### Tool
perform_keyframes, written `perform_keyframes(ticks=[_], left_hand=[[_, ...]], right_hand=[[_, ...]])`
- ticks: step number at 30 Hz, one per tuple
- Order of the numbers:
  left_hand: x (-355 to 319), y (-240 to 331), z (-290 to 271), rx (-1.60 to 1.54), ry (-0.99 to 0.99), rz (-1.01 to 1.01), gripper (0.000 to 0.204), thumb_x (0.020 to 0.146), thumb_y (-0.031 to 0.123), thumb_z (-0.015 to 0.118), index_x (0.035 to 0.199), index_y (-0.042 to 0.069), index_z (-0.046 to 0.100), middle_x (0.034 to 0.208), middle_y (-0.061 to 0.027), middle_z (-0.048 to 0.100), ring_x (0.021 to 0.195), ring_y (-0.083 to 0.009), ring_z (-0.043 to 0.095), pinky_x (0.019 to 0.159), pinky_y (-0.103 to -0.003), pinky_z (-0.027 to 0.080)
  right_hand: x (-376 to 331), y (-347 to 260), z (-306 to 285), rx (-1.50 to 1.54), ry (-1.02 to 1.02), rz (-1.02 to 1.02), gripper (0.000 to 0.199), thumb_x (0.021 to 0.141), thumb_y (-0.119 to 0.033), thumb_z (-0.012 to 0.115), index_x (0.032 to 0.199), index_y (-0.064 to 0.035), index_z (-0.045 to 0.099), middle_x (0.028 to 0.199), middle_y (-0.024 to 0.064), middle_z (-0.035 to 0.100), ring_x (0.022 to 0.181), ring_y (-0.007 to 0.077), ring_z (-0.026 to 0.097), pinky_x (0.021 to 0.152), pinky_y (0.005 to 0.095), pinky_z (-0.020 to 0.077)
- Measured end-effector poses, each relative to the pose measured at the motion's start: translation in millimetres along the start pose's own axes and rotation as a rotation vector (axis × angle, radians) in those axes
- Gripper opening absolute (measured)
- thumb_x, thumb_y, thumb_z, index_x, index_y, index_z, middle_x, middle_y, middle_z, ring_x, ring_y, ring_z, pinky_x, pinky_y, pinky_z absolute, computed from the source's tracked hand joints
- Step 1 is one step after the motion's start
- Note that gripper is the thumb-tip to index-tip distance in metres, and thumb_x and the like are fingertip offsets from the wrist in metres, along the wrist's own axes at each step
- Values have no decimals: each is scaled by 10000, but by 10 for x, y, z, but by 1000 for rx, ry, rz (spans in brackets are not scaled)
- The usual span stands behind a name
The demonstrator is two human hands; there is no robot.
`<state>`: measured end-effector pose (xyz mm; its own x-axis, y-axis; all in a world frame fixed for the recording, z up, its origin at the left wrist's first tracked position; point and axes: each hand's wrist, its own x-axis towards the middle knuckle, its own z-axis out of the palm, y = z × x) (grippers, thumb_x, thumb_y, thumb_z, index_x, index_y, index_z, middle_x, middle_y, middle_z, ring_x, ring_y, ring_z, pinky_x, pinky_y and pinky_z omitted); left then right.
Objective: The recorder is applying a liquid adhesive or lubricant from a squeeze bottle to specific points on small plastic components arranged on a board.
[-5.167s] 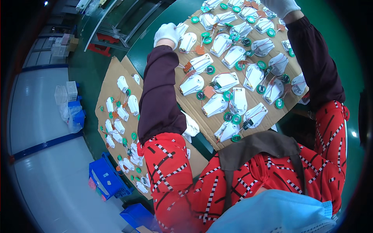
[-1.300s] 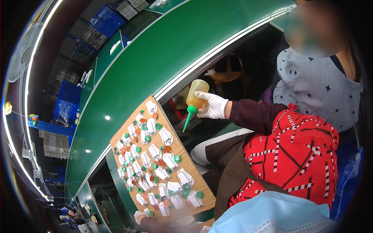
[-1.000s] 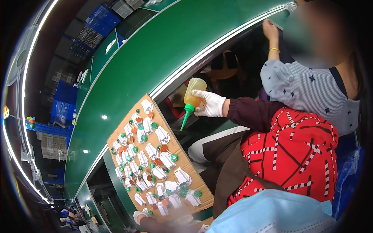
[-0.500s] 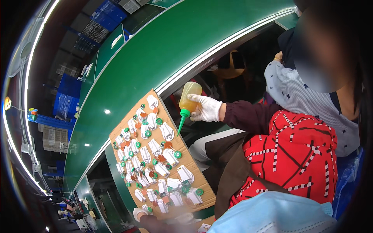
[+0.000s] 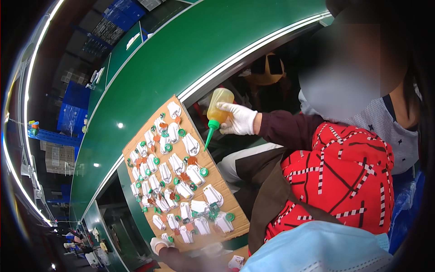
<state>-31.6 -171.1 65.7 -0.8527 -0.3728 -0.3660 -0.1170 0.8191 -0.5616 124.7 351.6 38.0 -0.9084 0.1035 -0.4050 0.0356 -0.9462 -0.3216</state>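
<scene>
In my gloved right hand point(image 5: 240, 119) is a squeeze bottle point(image 5: 221, 103) of yellowish liquid, tilted with its long green nozzle pointing down. The nozzle tip hovers near the right edge of a cardboard sheet point(image 5: 226, 190), beside a white part point(image 5: 191, 144). Rows of similar white plastic parts, with green round pieces and small reddish-brown pieces, lie over the sheet. Down at the sheet's lower left corner, my gloved left hand point(image 5: 158, 245) appears curled on the cardboard edge; its fingers are partly hidden.
The cardboard lies across a long green table point(image 5: 158, 77) with a pale metal edge. Another person in a patterned sleeve sits close by at upper right. A round stool point(image 5: 272, 68) stands under the table side. Blue bins point(image 5: 74, 109) and shelving are at the far left.
The whole view has shifted slightly, moving the board and bottle up and left in the picture. My right hand still holds the bottle nozzle-down, at about the same spot beside the board.
</scene>
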Motion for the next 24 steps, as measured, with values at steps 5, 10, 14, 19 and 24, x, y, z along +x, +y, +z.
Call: perform_keyframes(ticks=[5, 10, 14, 19, 24], left_hand=[[137, -275, 398, -197, 254, 160, 444, 614, 384, 805, 839, 19, 690, 928, -204, 670, 908, -349, 654, 733, -407, 533], [352, 8, 448, -369, 218, 101, 406, 641, 365, 782, 884, 47, 713, 987, -197, 662, 955, -342, 641, 780, -409, 528], [24, -153, 142, -379, 69, 129, 384, 627, 298, 798, 903, 45, 713, 985, -186, 669, 945, -308, 657, 775, -378, 534], [133, -143, 395, -408, 178, 24, 187, 799, 227, 663, 924, 100, 719, 982, -147, 679, 924, -316, 659, 770, -377, 531], [30, -18, 341, -479, 325, 49, 233, 816, 303, 626, 922, 112, 709, 957, -146, 679, 924, -316, 652, 773, -395, 522]], right_hand=[[53, 132, -4, 3, -40, -25, 377, 876, -378, 622, 1141, -128, 525, 1041, 91, 627, 828, 223, 615, 801, 413, 500], [-8, 97, 141, 56, -223, 21, 406, 913, -370, 567, 1200, -94, 491, 1111, 118, 618, 900, 261, 655, 774, 410, 561], [30, 187, 252, -12, -300, 102, 461, 917, -406, 552, 1171, -27, 483, 969, 148, 651, 671, 244, 657, 687, 388, 579], [85, 337, 311, -20, -191, 130, 473, 932, -422, 520, 1148, -4, 478, 919, 139, 646, 601, 223, 628, 667, 383, 581], [72, 303, 299, 5, -257, 148, 474, 933, -427, 515, 1143, -4, 486, 920, 145, 644, 592, 224, 617, 687, 394, 575]])
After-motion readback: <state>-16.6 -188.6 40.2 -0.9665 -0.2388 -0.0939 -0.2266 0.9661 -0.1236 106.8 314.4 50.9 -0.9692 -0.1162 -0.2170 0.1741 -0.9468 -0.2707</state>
